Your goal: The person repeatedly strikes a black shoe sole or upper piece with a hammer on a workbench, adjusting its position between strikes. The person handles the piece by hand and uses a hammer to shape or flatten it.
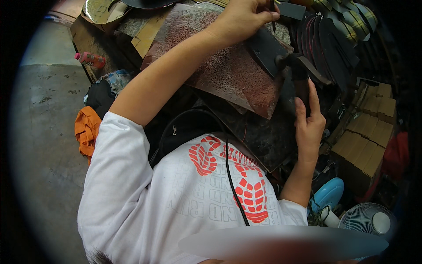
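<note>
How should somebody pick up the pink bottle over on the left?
Probably grip the pink bottle around its rounded body, just below the cap end, coming from the person's left, over the grey floor. The body looks narrow enough to wrap around, and its pink cap points that way, while the reddish-brown board lies on the other side.

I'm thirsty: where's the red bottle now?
The red bottle is at the head view's upper left, on the person's left, above the dark bundle and orange cloth.

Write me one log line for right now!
left hand: holds thin dark rod | right hand: holds dark hammer | nearby: black flat piece, reddish-brown board
</note>
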The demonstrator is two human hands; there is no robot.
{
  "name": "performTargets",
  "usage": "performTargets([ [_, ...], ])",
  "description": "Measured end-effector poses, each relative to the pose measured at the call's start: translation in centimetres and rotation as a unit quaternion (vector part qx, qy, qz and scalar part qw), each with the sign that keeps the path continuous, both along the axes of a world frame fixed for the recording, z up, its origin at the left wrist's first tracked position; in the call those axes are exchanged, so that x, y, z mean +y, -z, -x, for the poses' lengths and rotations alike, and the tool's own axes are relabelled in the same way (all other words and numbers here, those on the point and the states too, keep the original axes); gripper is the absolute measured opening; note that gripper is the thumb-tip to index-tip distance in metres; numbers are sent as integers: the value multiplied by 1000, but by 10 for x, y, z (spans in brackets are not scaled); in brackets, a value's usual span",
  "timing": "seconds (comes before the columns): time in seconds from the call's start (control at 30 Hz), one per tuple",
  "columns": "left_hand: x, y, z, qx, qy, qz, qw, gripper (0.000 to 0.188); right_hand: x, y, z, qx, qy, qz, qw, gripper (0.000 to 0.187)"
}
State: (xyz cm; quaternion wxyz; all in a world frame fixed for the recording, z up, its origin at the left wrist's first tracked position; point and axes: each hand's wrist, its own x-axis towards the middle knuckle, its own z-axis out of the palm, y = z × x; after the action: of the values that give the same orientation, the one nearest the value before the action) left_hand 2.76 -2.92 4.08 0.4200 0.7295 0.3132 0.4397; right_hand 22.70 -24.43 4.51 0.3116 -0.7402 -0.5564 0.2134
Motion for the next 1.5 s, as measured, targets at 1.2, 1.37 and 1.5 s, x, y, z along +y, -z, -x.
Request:
performTargets([
  [1.2,-8,32,-23,83,-142,-260,951,14,21,-3,-17,-56,-12,-98,994,49],
  [1.37,-3,30,-12,-61,-42,137,988,14,17,-10,-5,-105,3,-14,994,51],
  [1.5,-9,23,-11,-8,-52,82,995,15,14,10,-14,-88,8,-6,996,51],
])
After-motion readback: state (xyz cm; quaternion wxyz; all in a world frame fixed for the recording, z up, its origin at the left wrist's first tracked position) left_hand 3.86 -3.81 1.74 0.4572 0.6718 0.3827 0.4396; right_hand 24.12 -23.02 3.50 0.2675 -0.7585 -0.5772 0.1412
